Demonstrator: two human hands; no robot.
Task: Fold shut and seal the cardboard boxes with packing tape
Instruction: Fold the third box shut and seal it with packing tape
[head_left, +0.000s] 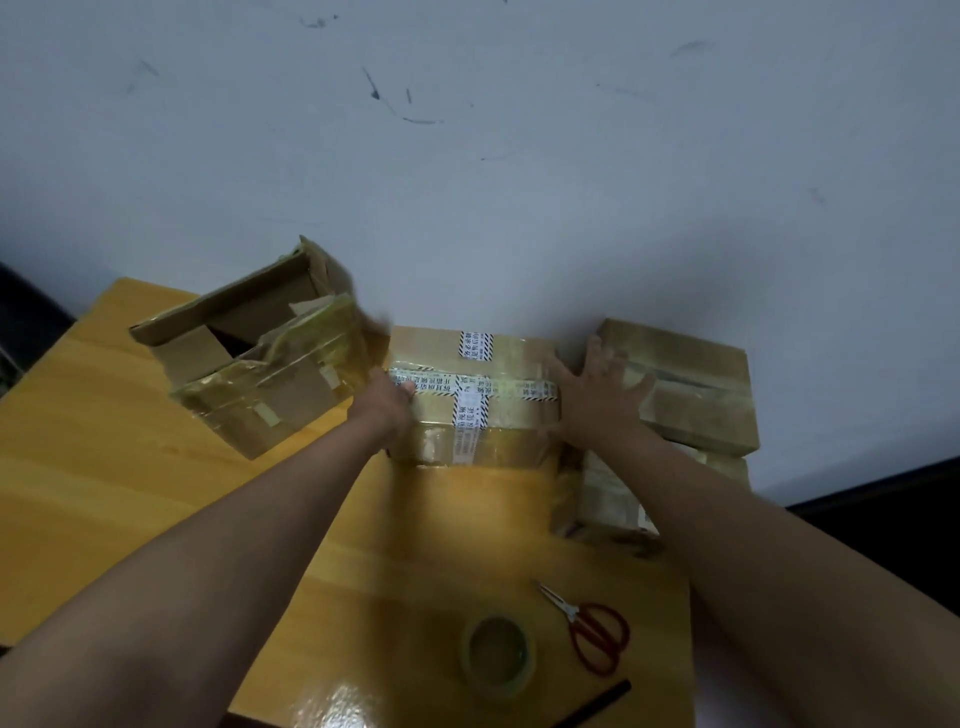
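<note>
Head view: taped box (470, 395) sat at worktop (130, 467) centre. Left hand (387, 402) gripped its 9 o'clock edge; right hand (597, 389), fingers spread, braced 3 o'clock, probably steadying it. Open box (260, 364) at 10; tape roll (498, 656) and scissors (592, 634) at 5, within reach.

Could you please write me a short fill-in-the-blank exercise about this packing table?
1. The scissors have ____ handles.
2. The tape roll lies just ____ of the scissors.
3. The left box has its top flaps ____.
4. Both hands rest on the ____ box.

Missing words: red; left; open; middle
</note>
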